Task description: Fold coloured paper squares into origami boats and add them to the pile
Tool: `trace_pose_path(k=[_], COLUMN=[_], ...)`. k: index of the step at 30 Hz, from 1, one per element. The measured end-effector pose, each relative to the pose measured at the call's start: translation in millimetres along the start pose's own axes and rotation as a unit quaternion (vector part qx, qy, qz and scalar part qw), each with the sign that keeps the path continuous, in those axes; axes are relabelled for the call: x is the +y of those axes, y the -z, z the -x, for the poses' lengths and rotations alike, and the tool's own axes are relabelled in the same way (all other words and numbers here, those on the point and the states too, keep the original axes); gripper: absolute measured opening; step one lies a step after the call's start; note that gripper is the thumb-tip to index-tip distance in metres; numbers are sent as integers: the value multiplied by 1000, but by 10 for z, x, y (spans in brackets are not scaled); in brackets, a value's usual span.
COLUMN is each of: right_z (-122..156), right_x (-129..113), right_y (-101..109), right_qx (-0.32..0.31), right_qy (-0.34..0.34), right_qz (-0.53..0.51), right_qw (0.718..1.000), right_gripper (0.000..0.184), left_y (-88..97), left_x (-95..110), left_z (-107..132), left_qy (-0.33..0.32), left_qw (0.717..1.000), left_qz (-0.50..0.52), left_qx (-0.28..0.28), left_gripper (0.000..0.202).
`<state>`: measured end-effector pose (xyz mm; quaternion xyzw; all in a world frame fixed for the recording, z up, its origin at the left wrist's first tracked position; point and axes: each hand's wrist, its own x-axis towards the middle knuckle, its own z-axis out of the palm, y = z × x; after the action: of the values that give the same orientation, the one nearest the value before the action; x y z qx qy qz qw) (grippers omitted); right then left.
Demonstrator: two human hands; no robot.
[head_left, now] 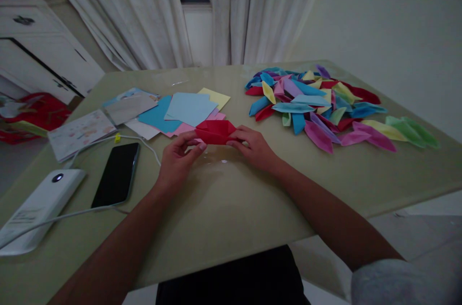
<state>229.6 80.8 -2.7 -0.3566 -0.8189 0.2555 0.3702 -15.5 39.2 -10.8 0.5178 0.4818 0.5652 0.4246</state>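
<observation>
A partly folded red paper [215, 131] is held just above the pale green table [224, 209], between both my hands. My left hand [178, 158] pinches its left end with fingers curled. My right hand [254, 147] grips its right end, fingers closed on the fold. Behind the red paper lies a stack of flat coloured paper sheets [187, 110], blue, pink and yellow.
A heap of several folded paper boats [325, 105] in many colours covers the table's right side. A black phone [117, 174] and a white power bank [38, 209] with a white cable [144, 144] lie at the left, beside printed booklets [81, 133]. White curtains [144, 11] hang behind.
</observation>
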Motion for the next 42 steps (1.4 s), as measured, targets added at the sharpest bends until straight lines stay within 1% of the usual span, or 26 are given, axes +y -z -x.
trace_pose_path(k=[4, 7, 10, 13, 16, 20, 22, 24, 26, 27, 29, 31, 33, 37, 39, 42], right_z=[21, 36, 38, 36, 38, 46, 46, 42, 35, 31, 22, 13, 4, -10, -13, -13], right_x=[-7, -24, -38, -42, -43, -45, -47, -48, -45, -42, -28, -9, 9, 17, 12, 15], right_y=[-40, -72, -91, -94, -92, -98, -100, -95, -81, -72, -52, -36, -23, 6, 21, 33], right_qx=[-16, -33, -30, -25, -30, -38, -43, -40, -24, -12, 11, 24, 21, -15, -21, -7], right_qy=[13, 22, 25, 28, 33, 43, 42, 34, 22, 15, -1, -15, -23, -25, -30, -50], right_qz=[-14, -16, -18, -15, -11, 8, 15, 14, 10, 8, 5, 1, -8, -33, -38, -42], right_qw=[1000, 999, 999, 999, 999, 998, 998, 999, 999, 1000, 1000, 1000, 999, 999, 999, 998], right_gripper=[15, 16, 16, 15, 17, 17, 16, 15, 14, 13, 11, 9, 8, 8, 9, 9], left_y=[-94, -153, -166, -153, -147, -142, -114, -63, -1, 28, 69, 85, 82, 77, 86, 106], left_x=[-39, -5, 22, 11, -12, -17, -9, 2, 9, 9, 0, -17, -34, -28, -4, 35], left_z=[54, 93, 100, 90, 85, 64, 36, 0, -37, -52, -74, -82, -80, -62, -55, -53], left_qy=[-18, -34, -60, -72, -67, -65, -67, -58, -44, -37, -25, -16, -9, -21, -37, -71], left_qw=[997, 994, 991, 991, 993, 992, 991, 993, 998, 999, 999, 997, 994, 989, 984, 975], left_qz=[79, 83, 78, 64, 50, 73, 82, 65, 29, 7, -33, -70, -96, -126, -154, -203], left_qx=[19, 60, 86, 92, 83, 85, 88, 74, 43, 23, -10, -28, -42, -78, -80, -55], left_gripper=[32, 24, 21, 20, 21, 25, 30, 40, 47, 45, 35, 28, 28, 30, 27, 21])
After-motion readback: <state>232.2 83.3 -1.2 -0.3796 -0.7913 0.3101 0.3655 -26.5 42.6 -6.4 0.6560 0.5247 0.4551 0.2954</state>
